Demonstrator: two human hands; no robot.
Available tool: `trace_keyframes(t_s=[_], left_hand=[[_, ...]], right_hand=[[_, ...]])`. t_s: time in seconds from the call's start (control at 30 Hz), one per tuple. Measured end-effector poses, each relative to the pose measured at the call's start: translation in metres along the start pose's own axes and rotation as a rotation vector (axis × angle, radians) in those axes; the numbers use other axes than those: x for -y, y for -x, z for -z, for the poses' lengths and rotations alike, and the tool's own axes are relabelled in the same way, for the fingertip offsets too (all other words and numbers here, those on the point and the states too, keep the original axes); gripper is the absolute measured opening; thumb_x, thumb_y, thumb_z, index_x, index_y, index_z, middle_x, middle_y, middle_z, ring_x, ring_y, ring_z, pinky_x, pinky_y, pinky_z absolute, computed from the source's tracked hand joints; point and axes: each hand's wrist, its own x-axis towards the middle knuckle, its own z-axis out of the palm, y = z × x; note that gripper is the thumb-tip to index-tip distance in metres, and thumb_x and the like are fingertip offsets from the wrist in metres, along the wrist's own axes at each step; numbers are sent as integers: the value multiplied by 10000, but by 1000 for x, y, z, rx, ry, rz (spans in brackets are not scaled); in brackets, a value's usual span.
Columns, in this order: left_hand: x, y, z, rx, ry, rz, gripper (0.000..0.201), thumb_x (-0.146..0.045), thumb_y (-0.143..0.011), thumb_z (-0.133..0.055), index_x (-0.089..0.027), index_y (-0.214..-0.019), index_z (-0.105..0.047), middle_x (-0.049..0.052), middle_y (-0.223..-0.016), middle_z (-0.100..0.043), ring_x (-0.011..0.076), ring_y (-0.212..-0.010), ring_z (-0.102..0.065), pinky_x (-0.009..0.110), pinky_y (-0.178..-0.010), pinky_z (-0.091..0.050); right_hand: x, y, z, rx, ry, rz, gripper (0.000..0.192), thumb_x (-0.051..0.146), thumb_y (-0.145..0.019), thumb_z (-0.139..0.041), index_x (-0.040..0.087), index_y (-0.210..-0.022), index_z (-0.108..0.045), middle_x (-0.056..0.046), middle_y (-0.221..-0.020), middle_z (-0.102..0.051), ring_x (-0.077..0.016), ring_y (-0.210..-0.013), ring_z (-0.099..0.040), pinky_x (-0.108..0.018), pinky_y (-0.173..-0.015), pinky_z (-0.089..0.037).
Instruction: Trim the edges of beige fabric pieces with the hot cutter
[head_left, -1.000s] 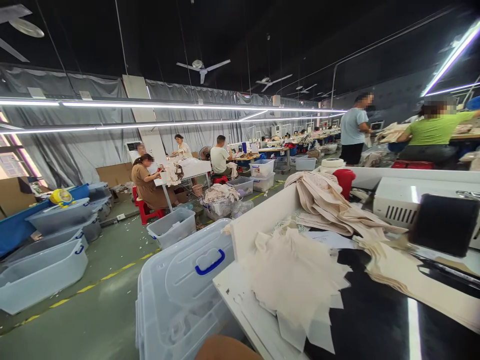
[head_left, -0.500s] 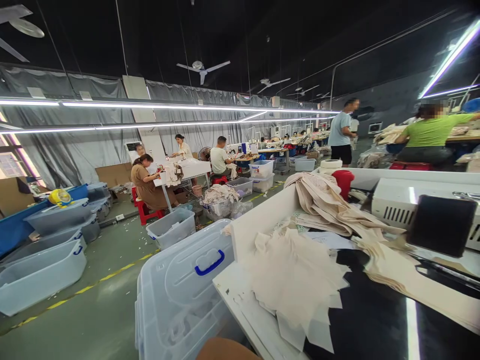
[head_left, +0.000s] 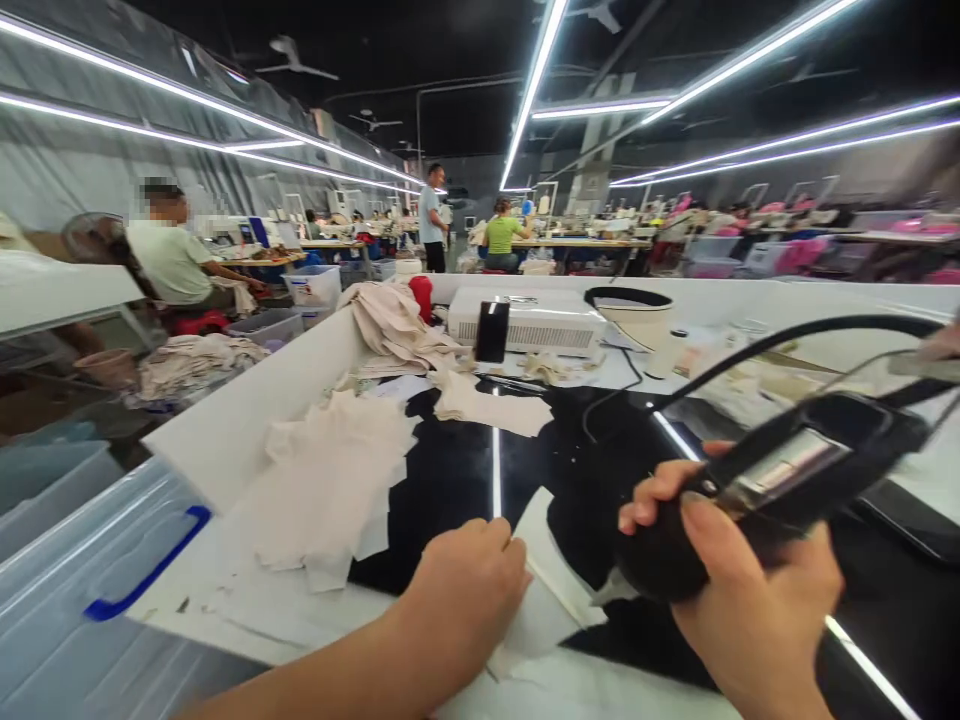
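The right hand (head_left: 750,580) is wrapped firmly around a black iron (head_left: 795,480), its thumb lying along the near side; a dark hose (head_left: 802,328) arches behind it. The left hand (head_left: 472,580) has its fingers curled in at the left edge of a pale cloth piece (head_left: 544,590); whether they pinch or merely press it is hidden. That piece lies across the near edge of the table's black panel (head_left: 472,480), with the iron's rounded end just beside its right corner.

Left of the left hand, a fanned pile of cloth pieces (head_left: 322,480) covers the panel's left edge. Toward the panel's far edge lies a short stack of pale cloth (head_left: 491,405). Draped fabric (head_left: 394,325) fills the table's far left corner, next to a red object (head_left: 421,298). Along the far edge, a dark phone (head_left: 492,332) stands upright in front of a white machine (head_left: 532,318), left of a black-rimmed container (head_left: 634,315).
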Motion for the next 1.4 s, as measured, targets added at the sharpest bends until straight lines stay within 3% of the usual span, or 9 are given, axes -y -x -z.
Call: trace_keyframes(t_s=[0.17, 0.37, 0.63, 0.8, 1.03, 1.4], left_hand=[[13, 6, -5, -148, 58, -104, 207, -46, -1094, -603, -187, -955, -660, 28, -889, -663, 207, -769, -664, 318, -673, -577], [5, -2, -9, -214, 195, -311, 181, -23, -1101, -582, -172, -1088, -685, 48, -986, -721, 203, -871, -714, 309, -786, -618], [-6, -16, -5, -309, 283, -544, 281, -33, -1177, -432, -101, -1169, -705, 77, -1062, -766, 187, -980, -747, 301, -971, -635], [-8, -22, -10, -311, 273, -564, 312, -94, -1211, -421, -85, -1160, -729, 69, -994, -755, 194, -933, -751, 310, -921, -651], [-1, -21, -16, -194, 320, -530, 260, -85, -1190, -462, -107, -1209, -720, 79, -1052, -777, 202, -967, -762, 313, -916, -660], [4, -14, -15, -258, 386, -458, 199, -106, -1193, -496, -125, -1210, -694, 74, -1073, -774, 202, -989, -763, 314, -921, -674]], right_hand=[[1, 0, -3, -13, -47, 8, 373, 378, -903, -960, 311, -1187, -728, 31, -834, -734, -172, -628, -689, -305, -551, -657], [0, 3, 8, 23, -40, 23, 362, 360, -942, -947, 333, -1234, -735, 35, -869, -753, -167, -642, -712, -308, -583, -676], [4, 8, 0, -30, -65, 14, 375, 410, -932, -960, 315, -1208, -724, 35, -867, -745, -153, -624, -699, -283, -574, -660], [1, 13, 1, -15, -68, 1, 394, 411, -934, -960, 318, -1226, -713, 28, -881, -748, -161, -636, -706, -293, -583, -654], [3, 17, 2, -26, -44, -21, 436, 466, -906, -977, 316, -1201, -693, 27, -867, -738, -164, -618, -695, -284, -546, -637], [2, 16, -1, -26, -58, -21, 440, 467, -904, -979, 316, -1203, -694, 22, -870, -743, -167, -618, -699, -298, -553, -641]])
